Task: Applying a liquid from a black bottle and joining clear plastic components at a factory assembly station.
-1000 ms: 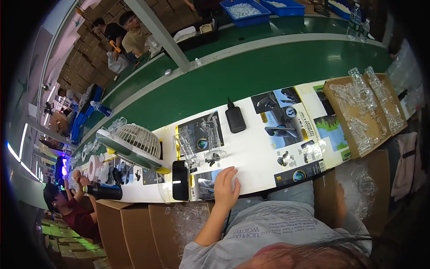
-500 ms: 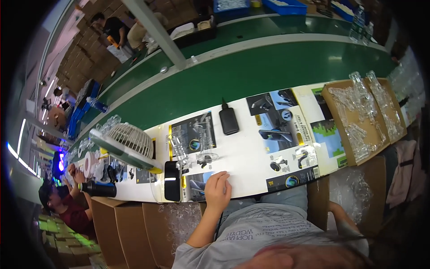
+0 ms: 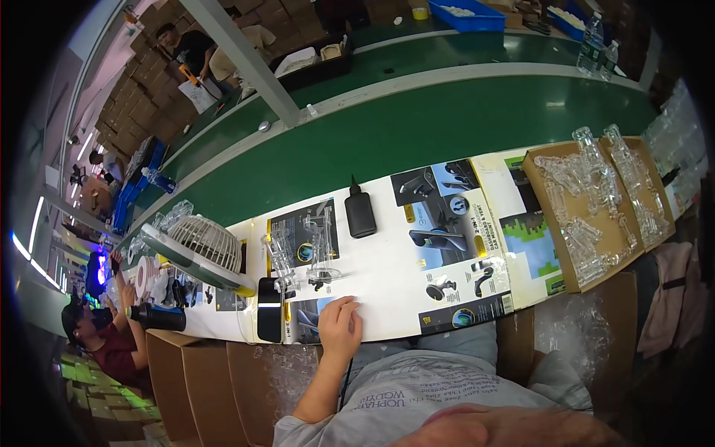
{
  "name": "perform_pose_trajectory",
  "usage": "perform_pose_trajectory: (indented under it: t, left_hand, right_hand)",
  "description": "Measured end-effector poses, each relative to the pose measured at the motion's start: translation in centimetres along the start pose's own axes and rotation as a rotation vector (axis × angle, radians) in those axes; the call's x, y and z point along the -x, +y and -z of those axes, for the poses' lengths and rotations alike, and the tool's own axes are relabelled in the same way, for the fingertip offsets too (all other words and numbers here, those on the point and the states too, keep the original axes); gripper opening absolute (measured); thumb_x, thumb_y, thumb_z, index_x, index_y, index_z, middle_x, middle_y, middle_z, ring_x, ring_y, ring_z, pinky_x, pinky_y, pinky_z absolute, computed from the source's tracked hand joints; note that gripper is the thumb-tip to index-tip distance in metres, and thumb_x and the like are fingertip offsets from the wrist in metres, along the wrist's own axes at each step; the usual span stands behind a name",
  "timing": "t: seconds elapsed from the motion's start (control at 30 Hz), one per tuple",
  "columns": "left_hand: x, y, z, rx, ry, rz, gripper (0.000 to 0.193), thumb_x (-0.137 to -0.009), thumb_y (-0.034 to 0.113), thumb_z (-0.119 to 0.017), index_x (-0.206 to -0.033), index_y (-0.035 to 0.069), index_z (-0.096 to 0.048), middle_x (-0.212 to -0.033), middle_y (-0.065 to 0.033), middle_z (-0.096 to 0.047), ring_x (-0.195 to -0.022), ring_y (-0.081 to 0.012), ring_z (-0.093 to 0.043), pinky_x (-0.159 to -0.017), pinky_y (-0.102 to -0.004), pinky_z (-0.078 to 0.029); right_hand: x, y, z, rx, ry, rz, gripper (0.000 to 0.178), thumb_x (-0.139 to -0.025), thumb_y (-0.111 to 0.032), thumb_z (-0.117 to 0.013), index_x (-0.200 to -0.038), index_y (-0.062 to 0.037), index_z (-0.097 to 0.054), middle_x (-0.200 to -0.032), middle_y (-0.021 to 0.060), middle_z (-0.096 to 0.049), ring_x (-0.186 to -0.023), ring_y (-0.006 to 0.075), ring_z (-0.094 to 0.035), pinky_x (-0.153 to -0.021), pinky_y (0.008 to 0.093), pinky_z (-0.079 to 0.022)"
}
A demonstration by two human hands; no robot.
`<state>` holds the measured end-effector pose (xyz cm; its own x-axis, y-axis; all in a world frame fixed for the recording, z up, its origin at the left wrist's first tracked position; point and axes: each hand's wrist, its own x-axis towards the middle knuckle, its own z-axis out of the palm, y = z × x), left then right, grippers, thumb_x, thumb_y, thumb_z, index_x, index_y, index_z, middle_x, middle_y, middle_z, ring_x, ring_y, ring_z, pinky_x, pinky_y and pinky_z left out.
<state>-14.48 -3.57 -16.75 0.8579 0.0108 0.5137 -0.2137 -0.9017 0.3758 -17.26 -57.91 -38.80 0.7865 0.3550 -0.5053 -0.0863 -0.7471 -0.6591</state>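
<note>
My left hand (image 3: pixel 340 328) rests at the near edge of the white worktable, its fingers loosely curled in and nothing visible in them. Just beyond it stand a clear plastic piece with a round base (image 3: pixel 320 253) and another clear plastic piece (image 3: pixel 281 264). Left of the hand lies a black phone (image 3: pixel 270 311) with a bright reflection on its screen. A black squeeze bottle with a pointed nozzle (image 3: pixel 360 213) lies farther up the table. My right arm, under a grey sleeve (image 3: pixel 562 380), hangs beside the table; its hand is hidden.
A grey-white fan (image 3: pixel 195 249) stands at the left. Two cardboard trays hold clear plastic parts, the nearer one (image 3: pixel 555 223) at the right. A green conveyor (image 3: pixel 447 123) runs behind. At far left sits a person in dark red (image 3: pixel 119 346). Cardboard boxes (image 3: pixel 205 380) stand below the table.
The view has shifted slightly, so the table appears farther left. My left hand's fingers have curled in more. My right forearm, bare and visible before, is now mostly out of sight.
</note>
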Motion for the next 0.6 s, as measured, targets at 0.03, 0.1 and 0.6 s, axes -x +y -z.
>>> perform_pose_trajectory:
  t: [0.03, 0.1, 0.6]
  left_hand:
    - [-0.1, 0.0, 0.1, 0.001, -0.011, -0.006, 0.017, -0.066, -0.002, -0.056, -0.083, 0.003, -0.058, -0.09, -0.0124, -0.059, -0.082, -0.0289, -0.057, -0.072, -0.0363, -0.045]
    - [-0.1, -0.2, -0.2, -0.007, -0.011, -0.012, 0.019, -0.065, -0.001, -0.057, -0.083, 0.004, -0.059, -0.091, -0.0114, -0.059, -0.082, -0.028, -0.057, -0.071, -0.036, -0.044]
    - [0.4, -0.3, 0.3, 0.073, 0.032, -0.012, 0.02, -0.063, -0.001, -0.059, -0.083, 0.005, -0.059, -0.092, -0.0109, -0.059, -0.081, -0.0283, -0.057, -0.071, -0.0359, -0.045]
  right_hand:
    - [-0.5, 0.0, 0.3, 0.012, 0.016, 0.003, 0.031, -0.082, -0.017, -0.055, -0.109, -0.0026, -0.056, -0.105, 0.015, -0.06, -0.092, 0.0237, -0.058, -0.076, 0.0322, -0.046]
    - [-1.5, -0.1, 1.0, 0.035, 0.05, 0.008, 0.03, -0.082, -0.017, -0.056, -0.109, -0.0024, -0.056, -0.104, 0.0153, -0.06, -0.091, 0.0243, -0.058, -0.076, 0.0324, -0.046]
    - [-3.8, -4.3, 0.6, 0.242, 0.167, 0.027, 0.028, -0.081, -0.017, -0.056, -0.105, -0.0013, -0.058, -0.1, 0.018, -0.061, -0.09, 0.0287, -0.059, -0.075, 0.0338, -0.046]
